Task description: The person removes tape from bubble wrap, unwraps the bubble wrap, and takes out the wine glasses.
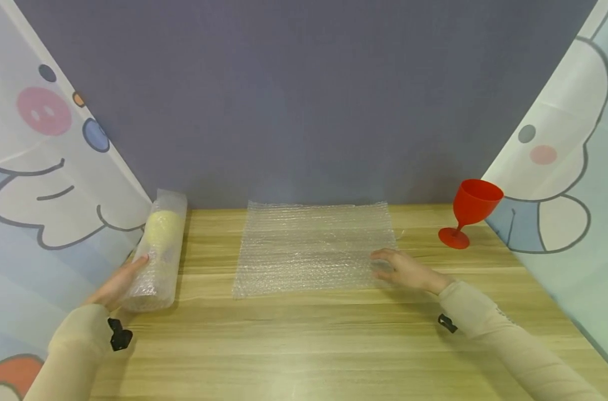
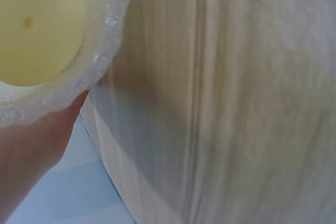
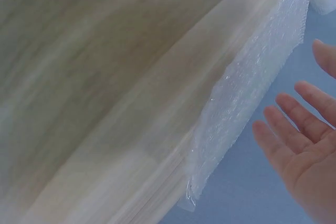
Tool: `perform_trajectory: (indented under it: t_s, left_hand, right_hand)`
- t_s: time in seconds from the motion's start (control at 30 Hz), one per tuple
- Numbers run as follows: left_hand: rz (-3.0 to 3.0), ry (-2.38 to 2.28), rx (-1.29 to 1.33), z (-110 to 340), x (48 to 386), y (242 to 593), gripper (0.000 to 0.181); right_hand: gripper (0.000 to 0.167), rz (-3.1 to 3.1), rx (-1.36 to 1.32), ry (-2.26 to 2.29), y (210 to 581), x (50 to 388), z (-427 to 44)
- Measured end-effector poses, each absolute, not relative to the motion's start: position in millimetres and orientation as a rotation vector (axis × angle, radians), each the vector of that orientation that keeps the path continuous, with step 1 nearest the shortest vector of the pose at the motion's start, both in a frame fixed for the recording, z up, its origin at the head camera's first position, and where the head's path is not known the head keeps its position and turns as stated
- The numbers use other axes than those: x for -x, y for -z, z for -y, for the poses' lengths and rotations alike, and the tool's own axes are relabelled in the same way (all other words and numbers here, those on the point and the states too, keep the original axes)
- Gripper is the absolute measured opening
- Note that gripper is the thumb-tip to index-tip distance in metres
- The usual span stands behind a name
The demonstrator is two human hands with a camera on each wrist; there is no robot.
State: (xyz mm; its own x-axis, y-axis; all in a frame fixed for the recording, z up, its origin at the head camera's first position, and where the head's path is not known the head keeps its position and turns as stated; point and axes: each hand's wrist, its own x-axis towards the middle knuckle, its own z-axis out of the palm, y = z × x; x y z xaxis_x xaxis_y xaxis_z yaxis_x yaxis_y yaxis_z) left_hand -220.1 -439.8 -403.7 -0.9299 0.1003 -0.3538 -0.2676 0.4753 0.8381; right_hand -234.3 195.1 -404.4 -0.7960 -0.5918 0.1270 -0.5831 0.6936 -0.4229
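At the table's left, a roll of clear bubble wrap lies around a yellow object. My left hand grips the roll from its left side, thumb on top, other fingers hidden. The left wrist view shows a round yellow end inside the wrap, beside my left hand. A flat bubble wrap sheet covers the table's back middle. My right hand is over its right edge, fingers spread and holding nothing; the right wrist view shows this hand near the sheet.
A red goblet stands upright at the back right of the wooden table. A grey panel rises behind the table, and cartoon-printed sheets border both sides.
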Motion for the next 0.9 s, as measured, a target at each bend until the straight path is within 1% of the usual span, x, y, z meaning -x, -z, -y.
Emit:
perform_trajectory:
  t_s: [0.13, 0.33, 0.73, 0.9]
  left_hand:
    - [-2.366, -1.455, 0.148, 439.0, 220.6, 402.7, 0.085]
    - [-2.345, -1.519, 0.205, 432.5, 221.1, 403.8, 0.087]
    - [-2.352, -1.531, 0.214, 427.5, 224.2, 406.6, 0.091]
    - [-2.317, -1.57, 0.215, 426.3, 223.3, 409.7, 0.089]
  right_hand:
    - [0.042, -2.865, 1.002, 0.73, 405.6, 233.9, -192.9]
    - [0.043, -2.846, 0.938, 0.739, 406.9, 232.5, -191.9]
    - [0.045, -2.85, 0.877, 0.727, 408.6, 229.1, -193.8]
    - [0.044, -2.849, 0.873, 0.732, 411.3, 228.6, -195.4]
